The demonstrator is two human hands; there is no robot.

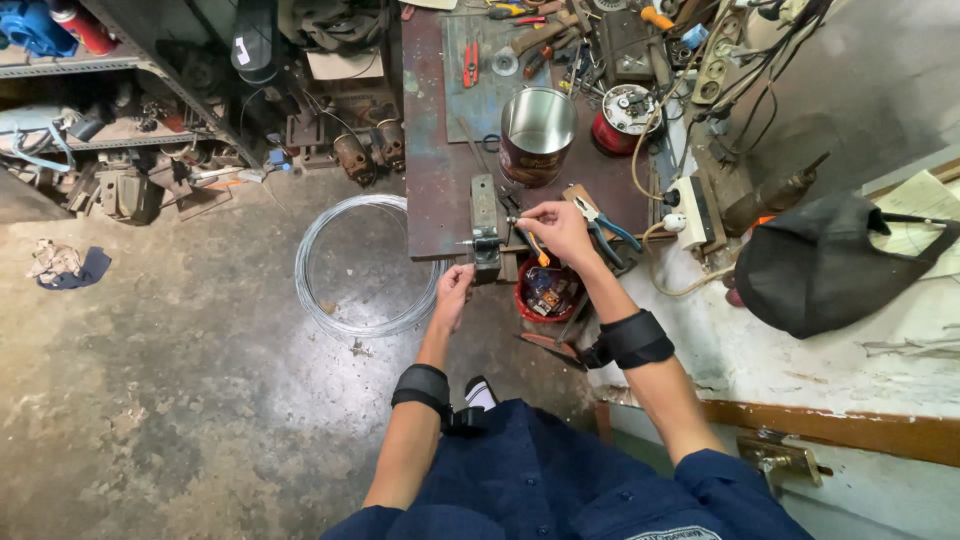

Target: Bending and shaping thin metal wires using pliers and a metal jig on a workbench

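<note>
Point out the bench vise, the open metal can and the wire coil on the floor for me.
bench vise (pixel 485 232), head view, on its grey upright body.
metal can (pixel 537 135), head view, on its inner wall.
wire coil (pixel 312 300), head view, on its left arc.

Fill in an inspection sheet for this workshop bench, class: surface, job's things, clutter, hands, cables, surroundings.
Surface: rusty brown metal bench top, worn.
Job's things: small grey bench vise at the bench edge; orange-handled tool.
Clutter: shiny metal tin can, blue-handled pliers, red tub of parts.
Hands: left hand below the vise; right hand pinching something small.
Cables: white power strip with cords.
Surroundings: coil of grey wire on concrete floor.
</note>
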